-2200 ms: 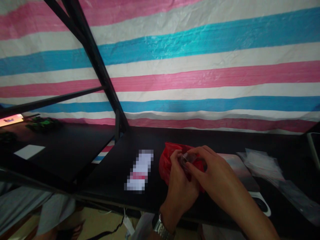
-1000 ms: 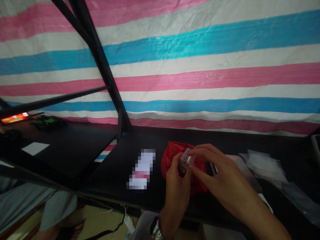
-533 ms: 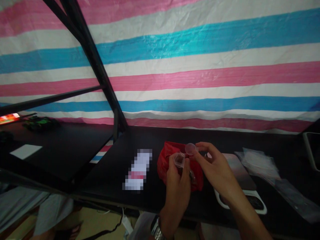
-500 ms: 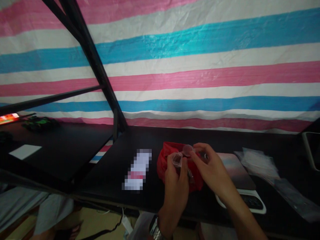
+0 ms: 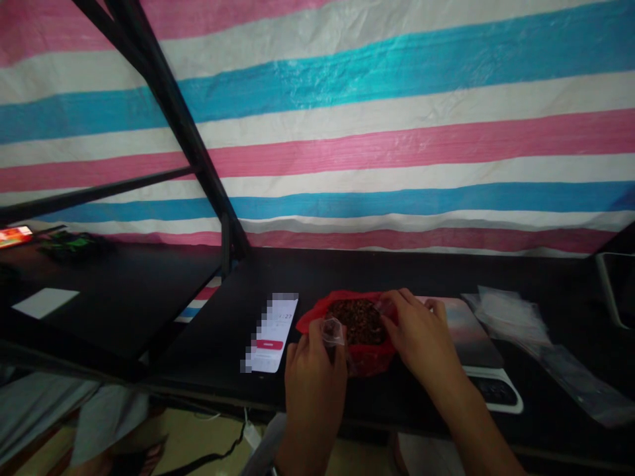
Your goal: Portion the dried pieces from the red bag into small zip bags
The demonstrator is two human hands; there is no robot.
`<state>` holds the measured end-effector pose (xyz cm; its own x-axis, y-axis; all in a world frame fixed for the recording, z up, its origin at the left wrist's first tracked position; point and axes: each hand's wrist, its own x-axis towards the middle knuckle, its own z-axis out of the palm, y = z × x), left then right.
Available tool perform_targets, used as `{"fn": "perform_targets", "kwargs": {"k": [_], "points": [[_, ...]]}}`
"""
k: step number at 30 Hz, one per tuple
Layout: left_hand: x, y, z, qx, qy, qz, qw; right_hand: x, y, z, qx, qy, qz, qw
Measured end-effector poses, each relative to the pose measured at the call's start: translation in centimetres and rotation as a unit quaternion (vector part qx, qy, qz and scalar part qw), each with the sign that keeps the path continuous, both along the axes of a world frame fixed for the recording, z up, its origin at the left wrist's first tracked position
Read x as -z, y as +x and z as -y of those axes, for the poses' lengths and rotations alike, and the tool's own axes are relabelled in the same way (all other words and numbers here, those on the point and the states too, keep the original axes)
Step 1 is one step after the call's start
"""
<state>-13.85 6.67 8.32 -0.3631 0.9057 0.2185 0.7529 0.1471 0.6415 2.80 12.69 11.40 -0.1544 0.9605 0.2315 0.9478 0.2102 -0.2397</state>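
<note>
A red plastic bag (image 5: 374,360) stands open on the black table, full of dark brown, grainy or flaky bits (image 5: 358,320). My left hand (image 5: 316,370) is at its near left side, thumb and fingers closed on a small clear plastic bag (image 5: 332,330) with its mouth held wide. At the right edge of the red bag is my right hand (image 5: 414,330), fingers bent together over the brown bits. A small translucent piece (image 5: 384,307) shows at its fingertips; earlier it looked like a round, clear scoop or lid.
Right of the red bag sits a digital scale (image 5: 483,357) with a shiny plate and white base. Beyond it lie clear plastic bags (image 5: 513,316). A lit phone (image 5: 272,337) rests on the left. Striped sheeting (image 5: 397,145) and a black frame bar (image 5: 183,125) stand behind.
My hands have moved apart: the left went left and down with the clear bag, the right went slightly down to the red bag's right edge. The brown contents are now uncovered.
</note>
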Motion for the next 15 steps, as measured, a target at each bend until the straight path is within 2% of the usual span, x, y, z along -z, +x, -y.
{"fn": "perform_targets", "kwargs": {"k": [4,9,12,15], "points": [[0.6,0.0,0.1,-0.012,0.041,0.036,0.998,-0.3,-1.7,-0.1,-0.035,0.005,0.006,0.999],[1.1,-0.3,-0.7,0.006,0.073,0.226,0.971,0.3,-3.3,-1.6,-0.041,0.011,0.0,0.999],[1.3,-0.8,-1.6,0.006,0.107,0.312,0.944,0.8,-3.7,-2.6,-0.061,-0.023,-0.056,0.996],[1.6,-1.1,-2.4,-0.014,0.142,0.349,0.926,0.6,-3.9,-2.9,-0.085,-0.07,-0.097,0.989]]}}
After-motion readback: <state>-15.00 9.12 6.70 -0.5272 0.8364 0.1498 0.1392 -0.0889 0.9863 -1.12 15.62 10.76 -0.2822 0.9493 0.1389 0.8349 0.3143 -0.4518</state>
